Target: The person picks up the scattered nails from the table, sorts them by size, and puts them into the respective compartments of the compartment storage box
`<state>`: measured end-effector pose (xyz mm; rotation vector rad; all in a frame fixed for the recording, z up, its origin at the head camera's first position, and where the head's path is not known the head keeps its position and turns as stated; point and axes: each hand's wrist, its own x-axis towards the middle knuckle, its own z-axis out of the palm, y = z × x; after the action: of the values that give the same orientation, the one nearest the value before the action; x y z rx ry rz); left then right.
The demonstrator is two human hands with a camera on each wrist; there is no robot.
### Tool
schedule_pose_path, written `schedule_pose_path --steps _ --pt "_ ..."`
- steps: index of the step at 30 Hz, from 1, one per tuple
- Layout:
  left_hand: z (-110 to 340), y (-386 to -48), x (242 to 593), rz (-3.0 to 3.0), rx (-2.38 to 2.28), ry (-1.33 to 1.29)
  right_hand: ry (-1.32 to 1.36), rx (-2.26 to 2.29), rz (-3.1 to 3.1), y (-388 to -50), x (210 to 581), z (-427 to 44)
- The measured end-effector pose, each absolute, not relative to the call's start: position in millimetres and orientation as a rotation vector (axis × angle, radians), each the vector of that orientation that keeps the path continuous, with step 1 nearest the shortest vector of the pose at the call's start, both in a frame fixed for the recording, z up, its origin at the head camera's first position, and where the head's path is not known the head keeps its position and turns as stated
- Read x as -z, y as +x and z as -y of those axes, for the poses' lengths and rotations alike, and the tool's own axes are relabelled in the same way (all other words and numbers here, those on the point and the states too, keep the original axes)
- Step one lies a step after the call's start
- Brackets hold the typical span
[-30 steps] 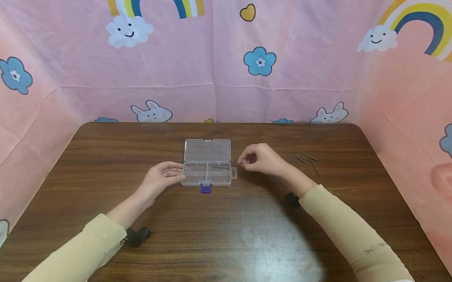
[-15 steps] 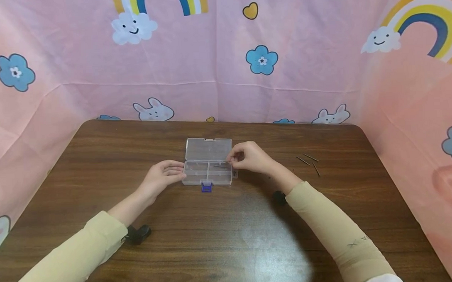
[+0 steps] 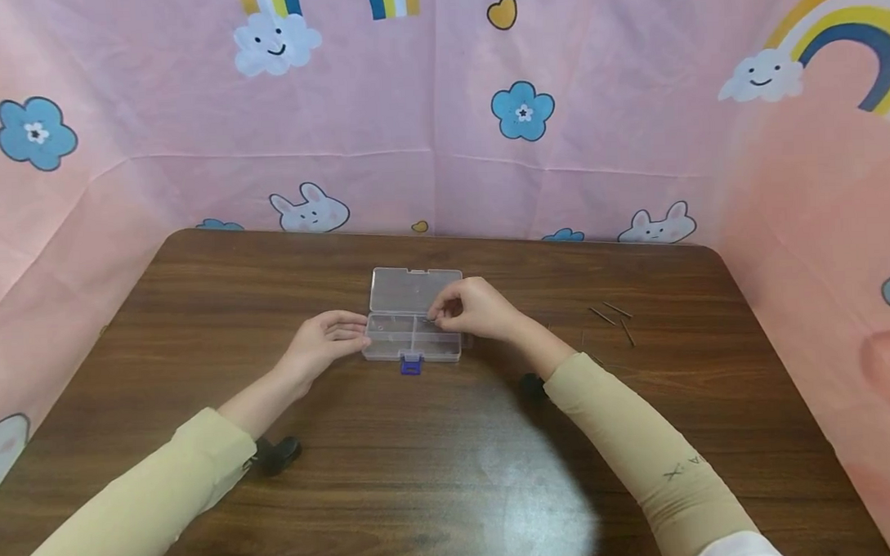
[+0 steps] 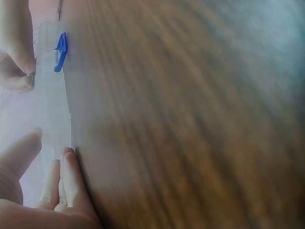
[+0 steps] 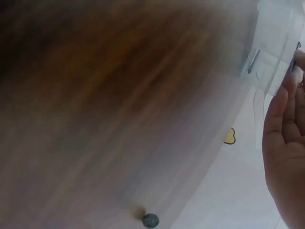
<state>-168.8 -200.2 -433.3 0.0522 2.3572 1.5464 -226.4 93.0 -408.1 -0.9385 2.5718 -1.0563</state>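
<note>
A clear plastic compartment box (image 3: 389, 353) lies on the table with its lid (image 3: 403, 289) laid back and its blue latch (image 3: 411, 366) facing me. My left hand (image 3: 322, 348) rests its nearly straight fingers against the box's left end; the left wrist view shows its thumb apart from the fingers. Over the back right compartment, my right hand (image 3: 479, 309) pinches a thin metal nail (image 5: 294, 63) between thumb and fingertips. Another slim metal piece (image 5: 254, 62) shows within the box in the right wrist view.
Several thin nails (image 3: 603, 315) lie loose to the right of the box. A dark round nail head (image 5: 150, 220) shows near the bottom of the right wrist view. The brown wooden table (image 3: 335, 494) ends at a pink patterned cloth (image 3: 383, 182) behind.
My right hand has moved left with the nail, from beside the box to over its back right compartment. The left hand stays at the box's left end. The head view has shifted slightly.
</note>
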Motion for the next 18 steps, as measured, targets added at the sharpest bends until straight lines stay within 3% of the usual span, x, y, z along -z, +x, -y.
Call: schedule_pose_path --steps 18 --pt "189 -148 433 -2.363 -1.55 -0.032 -1.029 0.934 -2.603 -213 408 -99"
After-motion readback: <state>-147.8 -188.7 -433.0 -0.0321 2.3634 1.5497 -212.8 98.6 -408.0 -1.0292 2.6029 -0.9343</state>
